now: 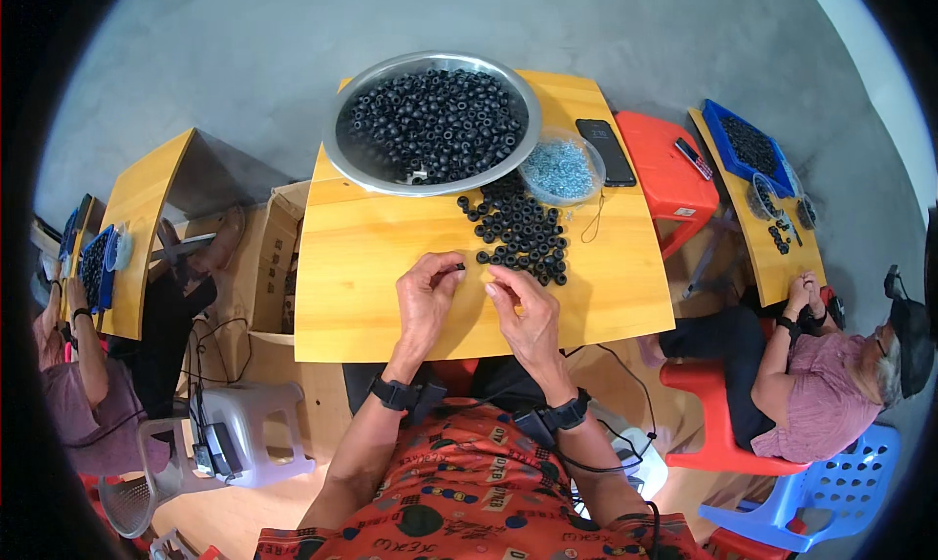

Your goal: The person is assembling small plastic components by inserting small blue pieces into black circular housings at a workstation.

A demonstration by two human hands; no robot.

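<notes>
A small black ring (pixel 457 265) is pinched between the fingertips of the left hand (pixel 427 291), held just above the yellow wooden table (pixel 371 296) near its middle. The right hand (pixel 523 301) is curled just beside it, fingertips drawn together; whether anything is gripped in them cannot be told.

Just beyond the hands, a loose heap of black rings (pixel 520 230) is spread on the tabletop. At the far edge, a wide metal bowl (pixel 342 154) is seen, filled with many more black rings. To its right, touching the heap, a clear round plastic tub (pixel 562 169) holds small pale blue-grey pieces. A dark phone (pixel 606 151) lies at the table's far right corner.

Further right, a blue tray (pixel 750 148) with black rings rests on another yellow table (pixel 762 257), where another person's hands (pixel 807 292) are held together. At the far left, a third table (pixel 142 218) carries a blue tray (pixel 95 262).
</notes>
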